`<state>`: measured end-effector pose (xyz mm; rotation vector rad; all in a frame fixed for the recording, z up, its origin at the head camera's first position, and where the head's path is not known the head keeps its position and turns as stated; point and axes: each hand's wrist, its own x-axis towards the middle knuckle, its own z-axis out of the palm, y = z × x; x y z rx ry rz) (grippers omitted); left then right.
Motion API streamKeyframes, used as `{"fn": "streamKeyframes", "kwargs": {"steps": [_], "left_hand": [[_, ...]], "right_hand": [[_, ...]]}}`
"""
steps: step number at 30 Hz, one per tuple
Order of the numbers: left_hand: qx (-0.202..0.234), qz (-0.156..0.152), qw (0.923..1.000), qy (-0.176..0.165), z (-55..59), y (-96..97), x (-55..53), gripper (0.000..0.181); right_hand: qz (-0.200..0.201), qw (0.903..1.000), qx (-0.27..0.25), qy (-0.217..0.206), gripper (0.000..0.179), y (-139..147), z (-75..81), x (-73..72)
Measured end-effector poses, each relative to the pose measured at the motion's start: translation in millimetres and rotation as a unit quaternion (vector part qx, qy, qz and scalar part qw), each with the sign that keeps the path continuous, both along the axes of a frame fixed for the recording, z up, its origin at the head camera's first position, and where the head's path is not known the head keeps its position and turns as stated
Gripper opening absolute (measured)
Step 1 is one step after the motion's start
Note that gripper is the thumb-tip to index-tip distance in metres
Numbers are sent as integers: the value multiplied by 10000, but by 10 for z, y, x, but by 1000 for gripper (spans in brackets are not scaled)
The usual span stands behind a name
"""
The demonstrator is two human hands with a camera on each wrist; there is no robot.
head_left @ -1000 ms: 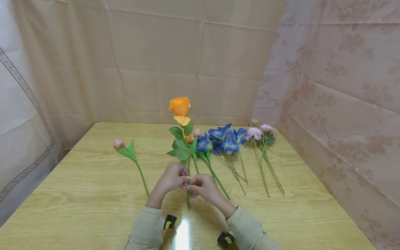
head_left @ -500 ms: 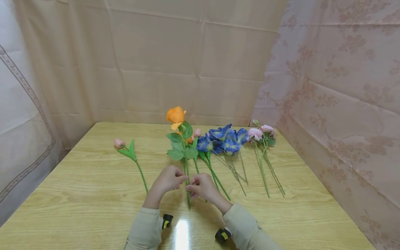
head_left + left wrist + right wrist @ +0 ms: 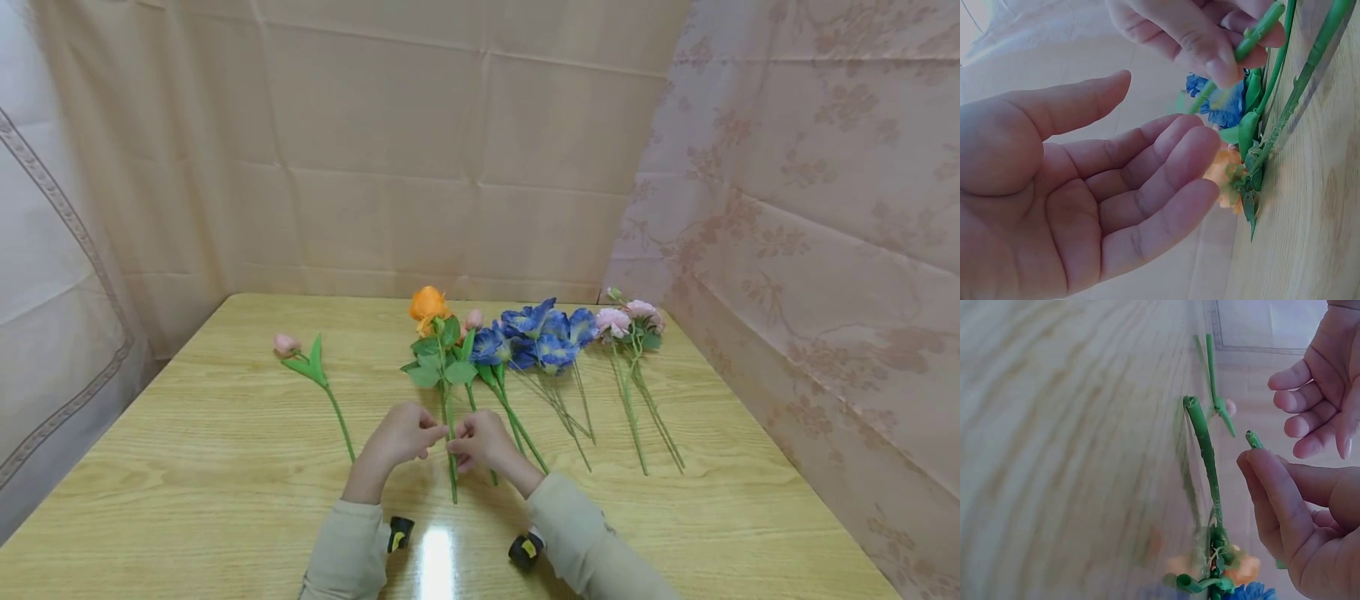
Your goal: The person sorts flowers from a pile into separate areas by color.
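My right hand (image 3: 486, 442) pinches the green stem of an orange rose (image 3: 427, 303) between thumb and fingers. The stem's cut end (image 3: 1254, 440) pokes out past the fingertips in the right wrist view. Just left of it is my left hand (image 3: 402, 433), palm showing and thumb spread away from relaxed fingers in the left wrist view (image 3: 1141, 187); nothing is in it. Beneath the held rose, another rose's thick stem (image 3: 1204, 444) lies along the table. Leaves and blooms of the two roses overlap, so the lower bloom is mostly hidden in the head view.
Alone at the left lies a pink tulip (image 3: 286, 345). Right of the roses are more tulips with green stems (image 3: 517, 425), several blue flowers (image 3: 555, 350) and pink flowers (image 3: 613, 322). Beige cloth (image 3: 375, 150) hangs behind the wooden table (image 3: 187, 500).
The rose's bloom has come down from well above the table to near the other flowers. My left fingers, at the stem a second ago, have opened off it; my right hand keeps its pinch.
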<state>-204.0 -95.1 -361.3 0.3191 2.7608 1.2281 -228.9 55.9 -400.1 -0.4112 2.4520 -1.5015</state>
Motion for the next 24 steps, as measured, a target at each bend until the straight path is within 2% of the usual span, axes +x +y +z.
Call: {"fn": "streamKeyframes", "kwargs": {"steps": [7, 15, 24], "left_hand": [[-73, -1, 10000, -68, -5, -10, 4, 24], [-196, 25, 9995, -238, -7, -9, 14, 28], [-211, -16, 9992, -328, -49, -16, 6, 24]], "right_hand": [[-50, 9994, 290, -173, 13, -35, -21, -56], [96, 9965, 807, -210, 15, -31, -52, -97], [145, 9945, 931, -448, 7, -30, -44, -98]]}}
